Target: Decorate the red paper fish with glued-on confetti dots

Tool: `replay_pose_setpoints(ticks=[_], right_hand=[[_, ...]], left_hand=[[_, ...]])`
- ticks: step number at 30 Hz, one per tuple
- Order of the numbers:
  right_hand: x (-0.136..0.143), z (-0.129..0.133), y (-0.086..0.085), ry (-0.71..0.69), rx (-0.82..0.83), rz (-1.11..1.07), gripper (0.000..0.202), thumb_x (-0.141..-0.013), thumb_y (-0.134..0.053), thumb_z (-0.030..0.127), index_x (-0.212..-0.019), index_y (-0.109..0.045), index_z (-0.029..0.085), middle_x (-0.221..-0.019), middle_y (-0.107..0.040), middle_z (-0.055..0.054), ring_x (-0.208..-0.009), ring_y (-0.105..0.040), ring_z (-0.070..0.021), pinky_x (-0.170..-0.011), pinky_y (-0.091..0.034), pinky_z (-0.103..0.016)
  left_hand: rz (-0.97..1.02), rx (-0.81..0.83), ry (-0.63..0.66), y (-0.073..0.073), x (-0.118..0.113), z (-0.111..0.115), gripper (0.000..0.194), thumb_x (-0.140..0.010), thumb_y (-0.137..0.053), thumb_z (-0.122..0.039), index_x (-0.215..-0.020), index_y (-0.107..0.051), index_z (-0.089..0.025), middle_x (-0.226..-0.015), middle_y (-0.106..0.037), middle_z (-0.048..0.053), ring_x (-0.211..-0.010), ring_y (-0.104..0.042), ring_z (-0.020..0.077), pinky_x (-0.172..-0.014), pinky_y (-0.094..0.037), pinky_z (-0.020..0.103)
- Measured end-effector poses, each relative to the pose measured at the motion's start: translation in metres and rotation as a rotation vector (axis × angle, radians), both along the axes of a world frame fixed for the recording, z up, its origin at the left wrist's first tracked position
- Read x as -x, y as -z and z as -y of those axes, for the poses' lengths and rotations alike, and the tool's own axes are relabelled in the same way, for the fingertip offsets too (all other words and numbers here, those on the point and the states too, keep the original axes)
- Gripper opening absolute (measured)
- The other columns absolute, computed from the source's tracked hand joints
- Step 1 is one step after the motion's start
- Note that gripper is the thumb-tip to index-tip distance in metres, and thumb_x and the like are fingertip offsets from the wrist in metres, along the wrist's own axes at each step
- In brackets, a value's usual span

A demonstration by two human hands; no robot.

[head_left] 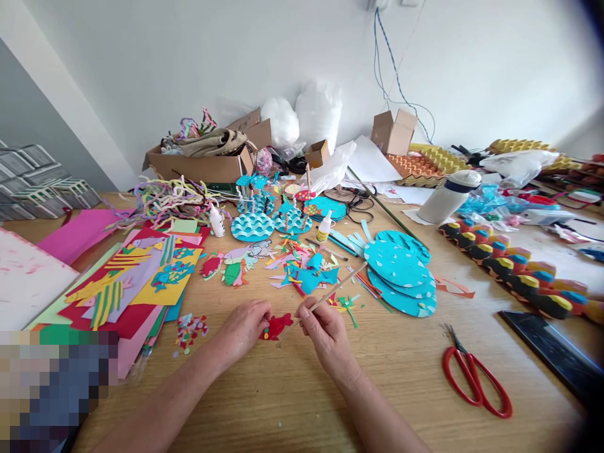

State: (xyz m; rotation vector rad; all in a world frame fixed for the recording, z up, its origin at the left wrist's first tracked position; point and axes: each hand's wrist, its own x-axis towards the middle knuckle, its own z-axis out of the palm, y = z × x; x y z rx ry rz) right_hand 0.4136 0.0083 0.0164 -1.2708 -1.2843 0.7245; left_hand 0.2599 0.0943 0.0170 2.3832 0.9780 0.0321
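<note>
Left grip pinching now, fingertips closed on the left end of a small, bright red fish cut-out, apparently paper or thin card, dotted with yellow near the fingers! It's out in the middle of the wooden surface, well in from the far edge along the wall; whether it's lifted or resting, I can't tell. Over on the right, the right grip has a slim, pale, wooden-looking stick between thumb and fingers, its lower end right by the tail. Contact? Too small to call.

This fish should be next to weightless, flat and bendy, easy to crease, and that narrow tail looks the likeliest part to tear. Best hold: a light pinch on the broad body by its rim, clear of the dots, which might smear or peel. The stick looks light and stiffer, perhaps snappable; roll it lightly, near its lower end, for control.
</note>
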Motion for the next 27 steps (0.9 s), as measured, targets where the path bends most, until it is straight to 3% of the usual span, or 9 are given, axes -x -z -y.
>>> replay_pose_setpoints(ticks=[9, 12, 17, 22, 27], right_hand=[[0.002, -0.003, 0.003, 0.049, -0.048, 0.119, 0.03, -0.088, -0.04, 0.032, -0.062, -0.047, 0.018, -0.06, -0.047, 0.0, -0.052, -0.042, -0.0108, -0.049, -0.033, -0.023], [0.004, -0.005, 0.005, 0.047, -0.096, 0.229, 0.026, -0.087, -0.041, 0.028, -0.065, -0.049, 0.019, -0.064, -0.052, -0.001, -0.058, -0.048, -0.0128, -0.054, -0.036, -0.024], [0.011, -0.007, 0.006, -0.019, -0.12, 0.318, 0.02, -0.088, -0.041, 0.023, -0.073, -0.053, 0.019, -0.068, -0.057, -0.003, -0.063, -0.052, -0.0142, -0.059, -0.039, -0.026], [0.011, -0.007, 0.008, 0.03, -0.121, 0.326, 0.02, -0.088, -0.041, 0.022, -0.072, -0.052, 0.019, -0.067, -0.057, -0.002, -0.063, -0.052, -0.0143, -0.059, -0.038, -0.025], [0.005, -0.006, 0.01, 0.094, -0.107, 0.327, 0.019, -0.088, -0.041, 0.023, -0.072, -0.051, 0.019, -0.066, -0.055, -0.002, -0.061, -0.051, -0.0143, -0.056, -0.036, -0.024]], left_hand=[[0.023, -0.066, -0.05, -0.006, 0.02, 0.005, 0.016, -0.079, -0.043, -0.008, -0.075, -0.054, -0.02, -0.081, -0.058, 0.001, -0.077, -0.053, 0.0152, -0.067, -0.039, 0.024], [0.032, -0.133, -0.019, 0.0, 0.035, 0.013, 0.02, -0.08, -0.041, -0.009, -0.074, -0.057, -0.019, -0.08, -0.059, 0.003, -0.08, -0.053, 0.0175, -0.07, -0.041, 0.028], [0.159, -0.227, 0.033, 0.013, 0.05, 0.024, 0.027, -0.081, -0.038, -0.008, -0.088, -0.06, -0.021, -0.09, -0.061, 0.004, -0.09, -0.052, 0.0192, -0.08, -0.044, 0.033], [0.103, -0.196, -0.061, 0.01, 0.038, 0.017, 0.023, -0.081, -0.043, -0.007, -0.089, -0.06, -0.02, -0.089, -0.06, 0.004, -0.088, -0.053, 0.0188, -0.078, -0.043, 0.031], [0.074, -0.101, -0.021, 0.007, 0.014, 0.008, 0.018, -0.082, -0.045, -0.009, -0.085, -0.06, -0.018, -0.085, -0.06, 0.004, -0.083, -0.053, 0.017, -0.074, -0.04, 0.027]])
